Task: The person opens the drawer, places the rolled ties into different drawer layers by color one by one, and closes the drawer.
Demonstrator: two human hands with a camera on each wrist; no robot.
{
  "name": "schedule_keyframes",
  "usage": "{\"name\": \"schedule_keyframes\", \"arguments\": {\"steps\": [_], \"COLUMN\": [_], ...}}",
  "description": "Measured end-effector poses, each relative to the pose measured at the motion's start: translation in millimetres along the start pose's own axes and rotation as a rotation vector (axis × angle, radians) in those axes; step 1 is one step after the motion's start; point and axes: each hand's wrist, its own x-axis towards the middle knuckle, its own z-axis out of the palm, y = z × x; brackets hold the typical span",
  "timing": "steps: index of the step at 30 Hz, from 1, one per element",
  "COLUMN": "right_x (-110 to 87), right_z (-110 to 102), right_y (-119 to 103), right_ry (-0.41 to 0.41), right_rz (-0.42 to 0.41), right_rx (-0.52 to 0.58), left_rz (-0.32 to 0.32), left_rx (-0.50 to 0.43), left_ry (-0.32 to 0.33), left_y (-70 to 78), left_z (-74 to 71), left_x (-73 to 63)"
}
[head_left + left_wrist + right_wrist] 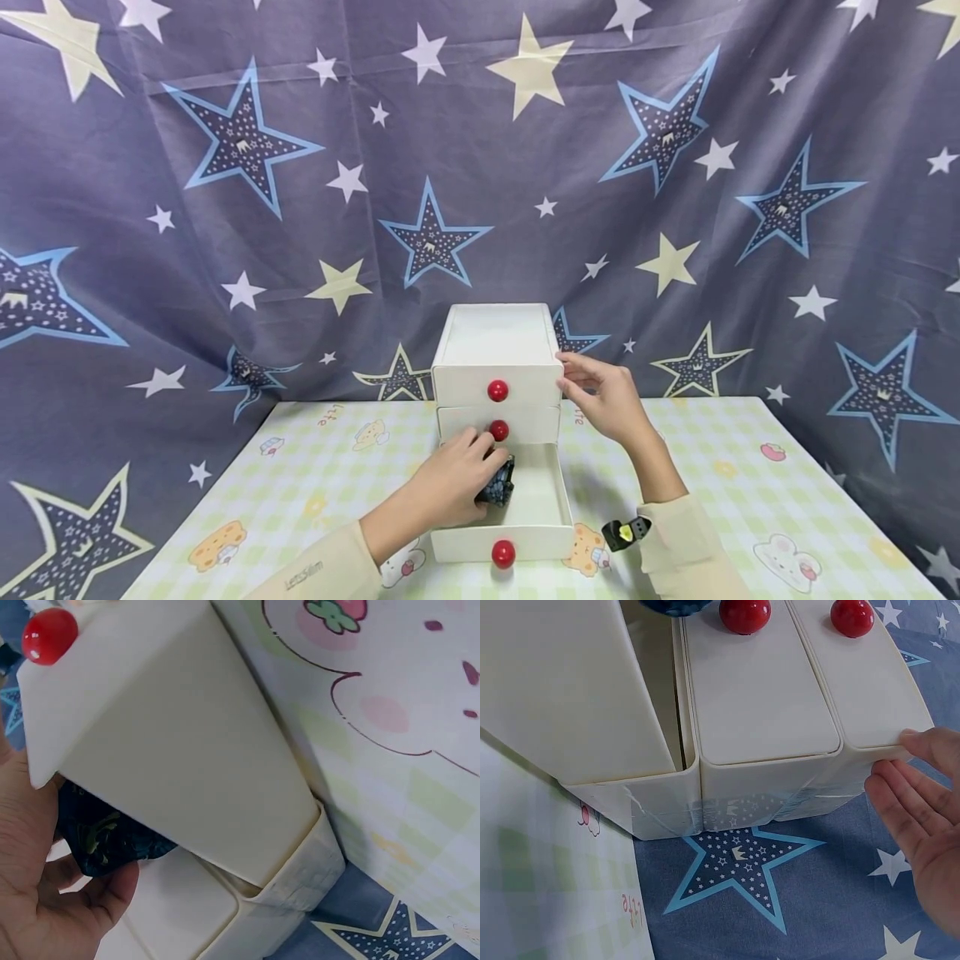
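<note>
A small white drawer cabinet (498, 333) with red round knobs stands on the table, its bottom drawer (536, 543) pulled out. My left hand (457, 475) reaches in over that drawer's left side. Its fingers hold a dark blue patterned bundle (498, 483), soft-looking, with greenish marks in the left wrist view; the hand hides part of it. At the cabinet's upper right front corner is my right hand (603, 396). Its thumb (922, 739) touches the top drawer's front edge, and its nearly straight fingers (907, 799) lie along the side.
The upper drawers, the top (465, 387) and the middle one (457, 422), are closed. A pale checked cloth (315, 483) with cartoon prints covers the table. Close behind the cabinet hangs a star-patterned curtain (465, 150). A black strapped device (626, 533) sits by the right sleeve.
</note>
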Motion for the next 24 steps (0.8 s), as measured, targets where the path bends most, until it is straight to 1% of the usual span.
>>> {"name": "schedule_keyframes", "arguments": {"steps": [7, 12, 16, 24], "right_x": [-0.4, -0.8, -0.7, -0.5], "right_z": [0.3, 0.6, 0.6, -0.9], "right_y": [0.0, -0.2, -0.8, -1.6], "right_ry": [0.007, 0.005, -0.003, -0.008], "right_rz": [-0.013, -0.011, -0.004, 0.002], "right_rx": [0.014, 0.009, 0.007, 0.007], "left_rz": [0.018, 0.038, 0.042, 0.046], "left_rx": [-0.021, -0.004, 0.002, 0.005], "left_ry": [-0.034, -0.092, -0.131, -0.136], "left_y": [1.4, 3.2, 3.6, 5.0], "left_z": [9.6, 15.9, 20.1, 25.9], "left_x": [3.1, 5.1, 6.7, 11.9]}}
